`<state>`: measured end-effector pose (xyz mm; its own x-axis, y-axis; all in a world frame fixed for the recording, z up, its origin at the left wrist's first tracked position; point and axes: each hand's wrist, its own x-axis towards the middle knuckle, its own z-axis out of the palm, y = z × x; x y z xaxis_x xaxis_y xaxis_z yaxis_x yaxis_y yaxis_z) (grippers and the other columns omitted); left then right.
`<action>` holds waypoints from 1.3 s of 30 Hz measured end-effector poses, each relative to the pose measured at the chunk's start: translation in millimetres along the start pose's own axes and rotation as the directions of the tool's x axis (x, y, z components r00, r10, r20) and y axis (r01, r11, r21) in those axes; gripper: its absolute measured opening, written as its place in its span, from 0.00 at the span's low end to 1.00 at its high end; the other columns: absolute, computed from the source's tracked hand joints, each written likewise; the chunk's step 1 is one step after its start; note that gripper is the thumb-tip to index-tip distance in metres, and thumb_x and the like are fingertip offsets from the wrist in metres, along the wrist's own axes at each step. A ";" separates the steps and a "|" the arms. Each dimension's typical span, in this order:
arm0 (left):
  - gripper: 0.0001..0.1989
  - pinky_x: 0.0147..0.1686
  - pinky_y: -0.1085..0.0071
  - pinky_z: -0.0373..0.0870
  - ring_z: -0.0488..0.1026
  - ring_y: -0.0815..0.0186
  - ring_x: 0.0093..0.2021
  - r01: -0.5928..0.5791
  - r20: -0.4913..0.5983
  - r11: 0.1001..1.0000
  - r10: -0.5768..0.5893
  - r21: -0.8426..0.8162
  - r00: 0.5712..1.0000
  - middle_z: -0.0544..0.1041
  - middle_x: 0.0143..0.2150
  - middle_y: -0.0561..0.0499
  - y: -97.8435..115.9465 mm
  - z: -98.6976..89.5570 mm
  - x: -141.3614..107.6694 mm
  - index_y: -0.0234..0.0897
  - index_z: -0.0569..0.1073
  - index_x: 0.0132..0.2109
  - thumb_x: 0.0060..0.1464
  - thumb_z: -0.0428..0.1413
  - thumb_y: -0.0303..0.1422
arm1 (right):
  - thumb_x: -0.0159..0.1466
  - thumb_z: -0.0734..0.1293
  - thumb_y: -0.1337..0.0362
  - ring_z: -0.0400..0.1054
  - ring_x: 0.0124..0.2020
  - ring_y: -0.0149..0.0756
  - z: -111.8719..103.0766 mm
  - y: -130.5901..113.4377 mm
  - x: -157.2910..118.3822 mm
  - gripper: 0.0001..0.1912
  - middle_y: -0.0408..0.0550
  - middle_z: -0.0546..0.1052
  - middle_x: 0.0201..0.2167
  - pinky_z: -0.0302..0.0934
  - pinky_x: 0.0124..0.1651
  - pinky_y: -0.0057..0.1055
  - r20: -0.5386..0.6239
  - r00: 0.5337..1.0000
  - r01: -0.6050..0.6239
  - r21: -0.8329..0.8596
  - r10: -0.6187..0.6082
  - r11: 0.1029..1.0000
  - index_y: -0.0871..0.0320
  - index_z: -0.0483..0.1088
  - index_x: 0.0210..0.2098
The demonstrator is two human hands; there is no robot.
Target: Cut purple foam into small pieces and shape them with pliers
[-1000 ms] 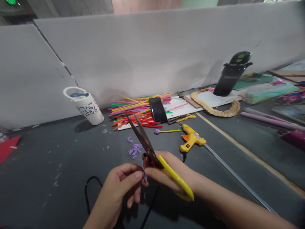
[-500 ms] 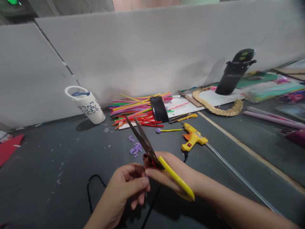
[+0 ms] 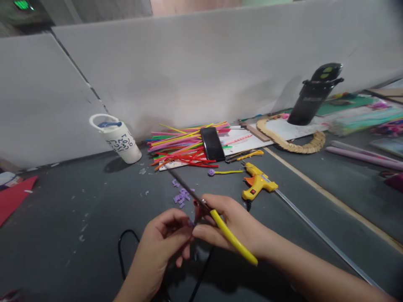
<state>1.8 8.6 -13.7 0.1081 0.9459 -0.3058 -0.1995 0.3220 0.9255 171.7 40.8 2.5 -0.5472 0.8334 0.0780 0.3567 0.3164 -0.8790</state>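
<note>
Scissors with yellow handles (image 3: 234, 238) rest in my right hand (image 3: 233, 222), their dark blades pointing up and left and looking closed together. My left hand (image 3: 165, 245) pinches a small purple piece (image 3: 190, 223), partly hidden by the fingers. The fingertips of both hands nearly meet around it. Just beyond the hands lie several purple bits (image 3: 181, 196) on the dark table (image 3: 78, 209). A yellow stem with a purple ball end (image 3: 211, 172) lies behind the scissors.
A yellow glue gun (image 3: 258, 182) lies right of the hands. Behind are colourful sticks (image 3: 176, 142), a phone (image 3: 213, 144), a white tumbler (image 3: 121, 142), a black bottle (image 3: 310, 100) and a curved tan strip (image 3: 292, 147). Red paper (image 3: 15, 199) is at left; a black cable (image 3: 120, 251) runs nearby.
The scissor blades, slightly apart before, have come together. The fingers of both hands have shifted a little around the purple piece, and the view has moved slightly.
</note>
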 end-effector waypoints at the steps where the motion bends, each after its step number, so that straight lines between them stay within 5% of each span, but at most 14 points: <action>1: 0.04 0.12 0.83 0.60 0.65 0.75 0.15 -0.081 -0.090 0.997 0.080 0.001 0.993 0.72 0.18 0.56 1.4 -1.0 -0.5 0.34 0.74 0.28 0.43 0.62 0.29 | 0.54 0.67 0.54 0.58 0.25 0.30 1.5 -0.7 -0.6 0.14 0.39 0.66 0.25 0.53 0.27 0.25 -0.055 0.998 0.003 -0.091 -0.008 0.996 0.57 0.62 0.30; 4: 0.03 0.15 0.82 0.63 0.68 0.74 0.18 -0.275 -0.289 0.961 0.257 -0.023 0.922 0.73 0.21 0.57 7.9 -3.0 -3.4 0.37 0.75 0.29 0.43 0.62 0.27 | 0.47 0.71 0.48 0.62 0.31 0.36 7.9 -2.2 -2.4 0.24 0.45 0.68 0.31 0.55 0.33 0.30 -0.176 0.983 -0.016 -0.348 -0.049 0.937 0.57 0.62 0.34; 8: 0.03 0.16 0.81 0.64 0.68 0.75 0.18 -0.401 -0.330 0.912 0.354 -0.087 0.875 0.74 0.24 0.57 15.4 -1.3 -8.6 0.38 0.76 0.26 0.41 0.63 0.27 | 0.50 0.68 0.44 0.64 0.31 0.42 16.2 -0.6 -3.8 0.26 0.49 0.69 0.31 0.56 0.32 0.34 -0.177 0.983 -0.047 -0.514 -0.053 0.856 0.59 0.62 0.35; 22: 0.07 0.15 0.82 0.66 0.69 0.75 0.16 -0.350 -0.340 0.894 0.248 -0.281 0.907 0.74 0.20 0.57 17.6 8.7 -9.9 0.37 0.75 0.25 0.37 0.64 0.22 | 0.54 0.61 0.40 0.66 0.24 0.40 28.7 6.0 -5.8 0.26 0.47 0.70 0.25 0.53 0.26 0.31 -0.184 0.977 -0.019 -0.595 -0.112 0.803 0.58 0.63 0.32; 39: 0.06 0.16 0.81 0.66 0.68 0.74 0.17 -0.315 -0.344 0.907 0.212 -0.278 0.915 0.74 0.18 0.56 14.0 8.2 -9.6 0.36 0.75 0.28 0.39 0.63 0.25 | 0.55 0.63 0.44 0.69 0.26 0.43 29.5 5.0 -4.9 0.22 0.48 0.73 0.26 0.52 0.26 0.31 -0.156 0.988 -0.082 -0.599 -0.015 0.796 0.59 0.65 0.32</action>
<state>5.9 3.7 4.0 -0.2786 0.9470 -0.1602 -0.4857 0.0050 0.8741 153.8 24.9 -16.1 -0.4280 0.8890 0.1631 0.7829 0.4548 -0.4246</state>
